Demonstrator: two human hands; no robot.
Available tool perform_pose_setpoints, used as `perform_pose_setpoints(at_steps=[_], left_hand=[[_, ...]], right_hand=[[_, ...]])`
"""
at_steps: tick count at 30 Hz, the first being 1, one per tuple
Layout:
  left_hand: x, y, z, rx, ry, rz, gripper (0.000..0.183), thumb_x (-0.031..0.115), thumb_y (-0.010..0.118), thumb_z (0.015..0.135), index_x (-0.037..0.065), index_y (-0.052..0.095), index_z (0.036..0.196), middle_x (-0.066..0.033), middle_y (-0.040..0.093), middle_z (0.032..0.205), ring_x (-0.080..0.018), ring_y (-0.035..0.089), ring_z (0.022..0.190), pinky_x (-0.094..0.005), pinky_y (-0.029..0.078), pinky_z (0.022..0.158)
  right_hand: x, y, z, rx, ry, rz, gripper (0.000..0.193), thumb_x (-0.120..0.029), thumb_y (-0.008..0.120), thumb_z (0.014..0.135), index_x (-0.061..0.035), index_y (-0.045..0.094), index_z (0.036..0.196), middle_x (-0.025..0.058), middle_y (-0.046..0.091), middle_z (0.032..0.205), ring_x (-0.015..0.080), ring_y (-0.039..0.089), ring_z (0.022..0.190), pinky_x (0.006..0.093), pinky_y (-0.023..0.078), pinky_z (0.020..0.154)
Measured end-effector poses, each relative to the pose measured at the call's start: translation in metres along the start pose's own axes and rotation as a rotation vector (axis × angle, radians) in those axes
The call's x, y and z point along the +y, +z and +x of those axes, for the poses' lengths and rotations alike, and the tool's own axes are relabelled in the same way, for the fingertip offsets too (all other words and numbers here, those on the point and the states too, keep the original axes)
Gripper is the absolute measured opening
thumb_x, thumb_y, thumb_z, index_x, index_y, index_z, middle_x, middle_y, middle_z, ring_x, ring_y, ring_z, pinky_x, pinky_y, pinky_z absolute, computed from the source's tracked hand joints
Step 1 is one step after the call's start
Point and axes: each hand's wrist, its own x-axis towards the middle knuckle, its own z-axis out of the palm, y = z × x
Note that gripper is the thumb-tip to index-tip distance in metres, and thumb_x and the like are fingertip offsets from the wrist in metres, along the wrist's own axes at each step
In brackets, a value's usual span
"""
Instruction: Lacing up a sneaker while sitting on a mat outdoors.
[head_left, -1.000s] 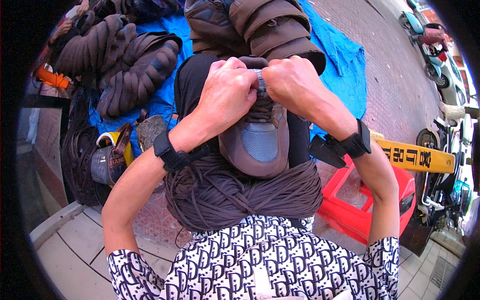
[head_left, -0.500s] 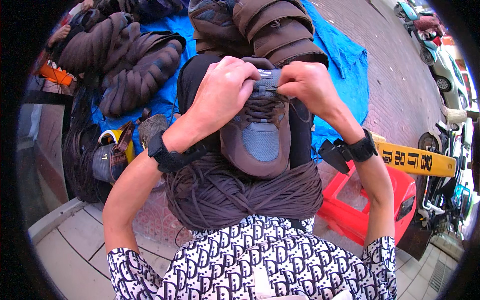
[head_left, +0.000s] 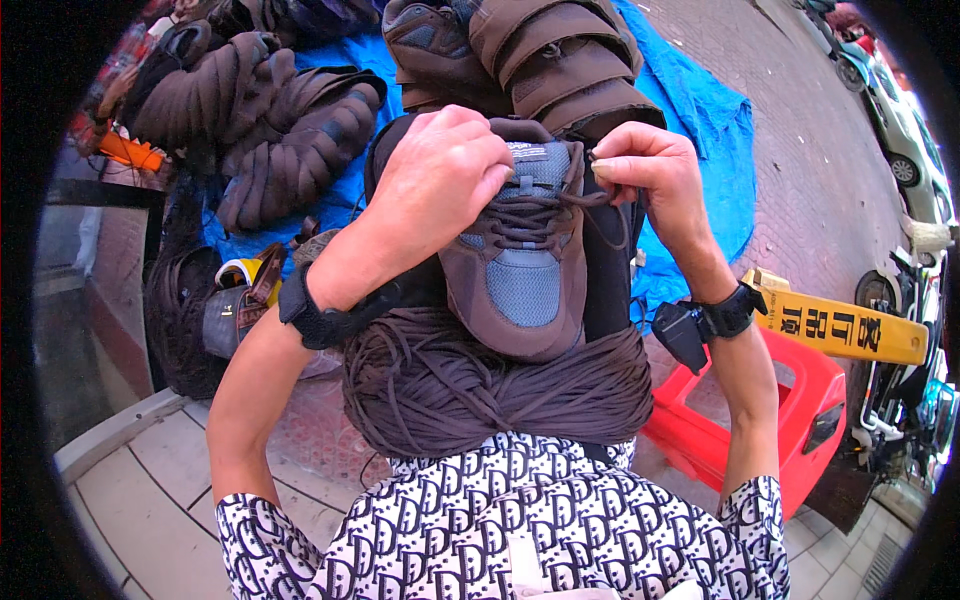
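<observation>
A lace bundle (head_left: 490, 400) lies at your lap's (head_left: 608, 280) near edge; beyond it rests the brown shoe (head_left: 524, 290), toe toward you. Your right hand's (head_left: 660, 175) fingers pinch a lace (head_left: 585, 199); whether your left hand's (head_left: 437, 185) fingers grip anything, I cannot tell. Stacked shoes (head_left: 300, 145) lie toward the blue tarp's (head_left: 705, 150) left edge.

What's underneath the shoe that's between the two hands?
Black cloth shows beside the shoe, and a bundle of dark laces shows just past its toe. The sole is hidden, so what it rests on directly cannot be seen.
</observation>
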Motion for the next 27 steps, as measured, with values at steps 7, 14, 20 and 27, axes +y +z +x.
perform_pose_setpoints(at_steps=[7,14,20,27], left_hand=[[0.008,0.004,0.015,-0.293,-0.031,0.241,0.009,0.012,0.061,0.069,0.004,0.062,0.072,-0.0115,0.060,0.077,-0.0270,0.055,0.085,-0.0385,0.042,0.077],[0.010,0.015,0.022,-0.340,-0.100,0.317,0.008,0.010,0.059,0.063,0.003,0.061,0.062,-0.0129,0.058,0.064,-0.0299,0.055,0.071,-0.0401,0.043,0.068],[0.010,0.017,0.009,-0.184,-0.136,0.102,0.005,0.008,0.059,0.063,0.004,0.059,0.066,-0.0091,0.057,0.070,-0.0269,0.053,0.082,-0.0377,0.040,0.073],[0.007,0.024,0.002,-0.057,-0.124,0.040,0.008,0.006,0.061,0.061,0.005,0.058,0.068,-0.0072,0.057,0.077,-0.0246,0.053,0.085,-0.0360,0.040,0.077]], right_hand=[[0.004,0.000,0.001,-0.014,0.023,0.050,0.008,-0.002,0.063,0.070,-0.0006,0.063,0.078,0.0024,0.059,0.064,0.0056,0.052,0.052,0.0159,0.037,0.045],[0.001,0.003,0.000,-0.032,-0.011,-0.048,0.006,-0.002,0.065,0.069,-0.0016,0.064,0.075,0.0005,0.060,0.066,0.0049,0.053,0.054,0.0167,0.037,0.047],[0.007,0.021,0.009,0.005,-0.498,-0.676,0.009,-0.007,0.064,0.065,-0.0008,0.063,0.071,0.0042,0.060,0.066,0.0145,0.058,0.057,0.0266,0.044,0.052],[0.007,0.036,0.007,0.099,-0.703,-1.208,0.005,-0.011,0.059,0.064,-0.0060,0.058,0.064,0.0063,0.054,0.062,0.0239,0.058,0.059,0.0344,0.046,0.052]])
